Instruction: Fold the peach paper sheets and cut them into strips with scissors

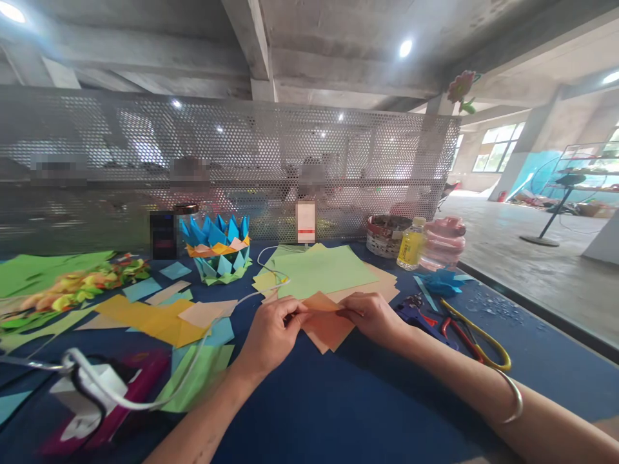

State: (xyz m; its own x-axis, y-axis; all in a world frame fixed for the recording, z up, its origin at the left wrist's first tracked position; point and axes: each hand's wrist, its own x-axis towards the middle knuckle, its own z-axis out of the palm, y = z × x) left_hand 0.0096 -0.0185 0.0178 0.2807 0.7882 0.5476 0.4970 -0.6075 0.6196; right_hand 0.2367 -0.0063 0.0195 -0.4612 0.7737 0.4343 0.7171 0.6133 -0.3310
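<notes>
An orange paper sheet lies folded on the dark blue table in front of me. My left hand pinches its left edge with curled fingers. My right hand presses and grips its right corner, fingers closed on the paper. Just behind the orange sheet lies a stack of light green and tan paper sheets.
A blue folded paper crown stands at the back, before a perforated metal screen. Yellow-handled scissors, a yellow bottle, a pink container, a woven basket, loose coloured sheets and a white cable lie around.
</notes>
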